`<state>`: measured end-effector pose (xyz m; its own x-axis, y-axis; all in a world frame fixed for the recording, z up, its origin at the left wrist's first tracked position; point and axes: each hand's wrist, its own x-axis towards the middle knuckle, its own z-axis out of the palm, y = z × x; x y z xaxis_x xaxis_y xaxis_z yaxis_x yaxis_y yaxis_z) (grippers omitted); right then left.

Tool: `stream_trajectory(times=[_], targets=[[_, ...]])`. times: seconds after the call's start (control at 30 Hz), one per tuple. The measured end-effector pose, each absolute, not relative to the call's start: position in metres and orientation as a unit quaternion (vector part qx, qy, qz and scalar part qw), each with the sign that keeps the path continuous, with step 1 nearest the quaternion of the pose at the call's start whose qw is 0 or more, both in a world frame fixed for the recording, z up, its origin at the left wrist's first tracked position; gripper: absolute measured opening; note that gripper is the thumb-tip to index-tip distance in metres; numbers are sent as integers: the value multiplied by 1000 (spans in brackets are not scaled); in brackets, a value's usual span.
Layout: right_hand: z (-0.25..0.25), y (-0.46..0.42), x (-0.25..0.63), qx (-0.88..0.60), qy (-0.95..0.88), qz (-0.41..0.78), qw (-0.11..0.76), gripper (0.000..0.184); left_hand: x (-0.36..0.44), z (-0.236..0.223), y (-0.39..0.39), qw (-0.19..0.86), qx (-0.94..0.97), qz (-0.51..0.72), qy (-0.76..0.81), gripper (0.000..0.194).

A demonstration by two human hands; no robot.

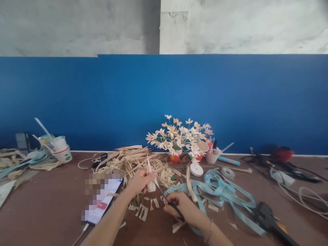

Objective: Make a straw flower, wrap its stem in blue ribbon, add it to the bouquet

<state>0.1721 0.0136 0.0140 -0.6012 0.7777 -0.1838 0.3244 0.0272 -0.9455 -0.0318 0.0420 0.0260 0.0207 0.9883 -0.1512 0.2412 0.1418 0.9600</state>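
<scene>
A pale piece of dried husk (151,184) is pinched upright between the thumb and fingers of my left hand (141,181). My right hand (180,206) is closed round the black handles of a pair of scissors (174,206). The scissor blades point up and left, their tips close to the husk piece; whether they touch it I cannot tell. Small cut scraps of husk (142,212) lie on the table below my hands. Behind my left hand is a heap of dried husk strips (128,160).
Husk flowers (179,136) stand in red pots (175,157) at the back. Light-blue ribbon (217,191) and a black glue gun (269,218) lie to the right, beyond them cables (302,198). A phone (105,201) lies left of my forearm. A cup (63,153) stands far left.
</scene>
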Motion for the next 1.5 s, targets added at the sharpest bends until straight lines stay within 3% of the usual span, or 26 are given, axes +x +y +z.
stream_trajectory(times=[0.37,0.7,1.5], targets=[[23,9,172,-414,-635,631,163,25,-30,42,37,449,520,409,600,45],[21,10,170,-421,-657,607,153,18,-30,34,40,445,525,397,607,49],[5,15,171,-389,-702,560,204,13,-28,30,40,445,519,422,596,46]])
